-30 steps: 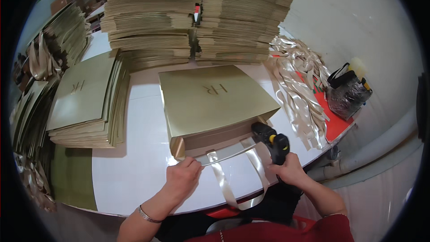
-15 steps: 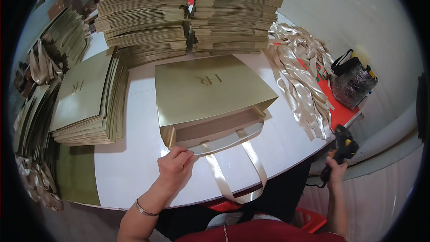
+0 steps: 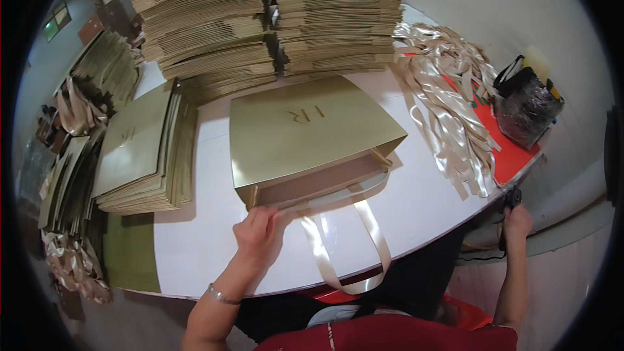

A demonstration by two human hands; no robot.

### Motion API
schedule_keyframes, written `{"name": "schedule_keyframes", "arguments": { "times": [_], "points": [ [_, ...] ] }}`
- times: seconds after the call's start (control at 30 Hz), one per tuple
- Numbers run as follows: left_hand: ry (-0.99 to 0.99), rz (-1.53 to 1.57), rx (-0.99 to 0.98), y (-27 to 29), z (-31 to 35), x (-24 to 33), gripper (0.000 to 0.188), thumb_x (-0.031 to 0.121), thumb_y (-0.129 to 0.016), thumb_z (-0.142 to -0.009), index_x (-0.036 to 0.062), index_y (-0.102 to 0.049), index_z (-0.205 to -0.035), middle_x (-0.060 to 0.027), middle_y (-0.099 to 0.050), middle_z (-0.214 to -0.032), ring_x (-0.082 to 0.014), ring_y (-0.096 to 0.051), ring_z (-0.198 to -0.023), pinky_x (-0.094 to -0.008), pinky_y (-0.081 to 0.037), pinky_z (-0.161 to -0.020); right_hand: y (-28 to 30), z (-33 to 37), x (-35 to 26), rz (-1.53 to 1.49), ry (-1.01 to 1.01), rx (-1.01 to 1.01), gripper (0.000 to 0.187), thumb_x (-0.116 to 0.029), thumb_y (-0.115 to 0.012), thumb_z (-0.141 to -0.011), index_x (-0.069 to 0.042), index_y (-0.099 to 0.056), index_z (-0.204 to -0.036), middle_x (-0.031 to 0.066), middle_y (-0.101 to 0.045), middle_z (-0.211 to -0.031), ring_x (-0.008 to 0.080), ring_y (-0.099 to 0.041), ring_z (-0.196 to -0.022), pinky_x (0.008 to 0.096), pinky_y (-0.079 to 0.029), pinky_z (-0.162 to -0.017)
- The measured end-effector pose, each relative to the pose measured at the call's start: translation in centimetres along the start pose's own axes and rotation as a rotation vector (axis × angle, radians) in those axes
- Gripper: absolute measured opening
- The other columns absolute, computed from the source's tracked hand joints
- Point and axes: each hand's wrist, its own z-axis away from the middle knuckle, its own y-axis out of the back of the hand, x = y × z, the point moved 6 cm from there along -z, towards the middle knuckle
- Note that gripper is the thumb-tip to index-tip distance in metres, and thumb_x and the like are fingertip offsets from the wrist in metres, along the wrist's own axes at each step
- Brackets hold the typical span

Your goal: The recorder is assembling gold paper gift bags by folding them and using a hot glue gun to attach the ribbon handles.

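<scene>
A gold paper bag [image 3: 312, 123] lies on its side on the white table, its open mouth turned toward me. My left hand [image 3: 255, 231] is closed on the near left corner of the mouth, pinching the white strip along its edge. From that strip a cream satin ribbon handle [image 3: 372, 234] loops down over the table's front edge. Off the table's right edge, my right hand [image 3: 518, 221] is wrapped round a black glue gun [image 3: 513, 197] with a cord trailing below. Part of the gun is hidden by the hand.
Tall stacks of folded gold bags [image 3: 338, 19] stand at the back. A lower pile of bags [image 3: 133, 149] sits to the left, with more ribboned bags beyond it. Loose satin ribbons [image 3: 448, 123] lie at right, beside a plastic-wrapped black container [image 3: 525, 112] on a red sheet.
My right hand has moved outward to the right with the glue gun, which has turned and shows less. My left hand keeps its hold on the bag. The view has shifted slightly.
</scene>
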Motion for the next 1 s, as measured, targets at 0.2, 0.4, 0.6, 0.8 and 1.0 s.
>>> {"name": "schedule_keyframes", "arguments": {
  "times": [0.2, 0.4, 0.6, 0.8, 1.0],
  "points": [
    [0.301, -0.367, 0.033, -3.5, -3.4, -6.0, 0.005, 0.008, -0.062, -0.08, 0.0085, -0.064, -0.085, -0.0112, -0.066, -0.088, -0.0288, -0.063, -0.067, -0.0381, -0.05, -0.059, 11.8, 11.8, -28.7, -1.149, 1.208, -0.326, 0.019, -0.02, -0.061, -0.083, -0.002, -0.064, -0.081, 0.011, -0.062, -0.074, 0.0256, -0.063, -0.073, 0.0371, -0.049, -0.07],
    [0.032, -0.191, -0.26, -5.6, -3.2, -4.9, 0.028, 0.013, -0.062, -0.077, 0.0084, -0.067, -0.105, -0.0146, -0.063, -0.107, -0.033, -0.055, -0.107, -0.041, -0.043, -0.091, 9.4, 9.0, -38.2, -0.454, 1.057, -0.711, 0.046, -0.037, -0.047, -0.089, 0.0, -0.057, -0.114, 0.0191, -0.055, -0.12, 0.0343, -0.049, -0.114, 0.0402, -0.034, -0.102],
    [0.296, -0.084, -0.844, -9.1, -1.6, -4.4, 0.036, 0.024, -0.062, -0.08, -0.0026, -0.059, -0.104, -0.0235, -0.057, -0.109, -0.0397, -0.049, -0.111, -0.0443, -0.042, -0.092, 9.3, 14.0, -41.7, -0.432, 1.205, -0.71, 0.055, -0.038, -0.041, -0.09, 0.004, -0.049, -0.125, 0.0238, -0.053, -0.122, 0.0366, -0.048, -0.117, 0.0414, -0.035, -0.101],
    [0.26, -0.304, -0.737, -5.9, -2.8, -3.8, 0.055, 0.04, -0.058, -0.081, -0.0049, -0.054, -0.113, -0.024, -0.059, -0.1, -0.0398, -0.058, -0.089, -0.0455, -0.043, -0.087, 9.0, 10.7, -40.3, -0.261, 1.251, -0.548, 0.049, -0.038, -0.038, -0.092, 0.004, -0.062, -0.103, 0.0224, -0.063, -0.105, 0.0362, -0.062, -0.09, 0.0454, -0.048, -0.075],
    [-0.04, -0.312, -0.369, -4.0, -3.2, -4.0, 0.064, 0.038, -0.067, -0.074, -0.0062, -0.052, -0.118, -0.0208, -0.05, -0.116, -0.0343, -0.05, -0.103, -0.0428, -0.042, -0.085, 7.8, 10.8, -40.0, -0.604, 1.214, -0.071, 0.052, -0.038, -0.037, -0.093, 0.007, -0.061, -0.105, 0.0285, -0.06, -0.103, 0.0383, -0.061, -0.091, 0.0454, -0.046, -0.083]
  ]
}}
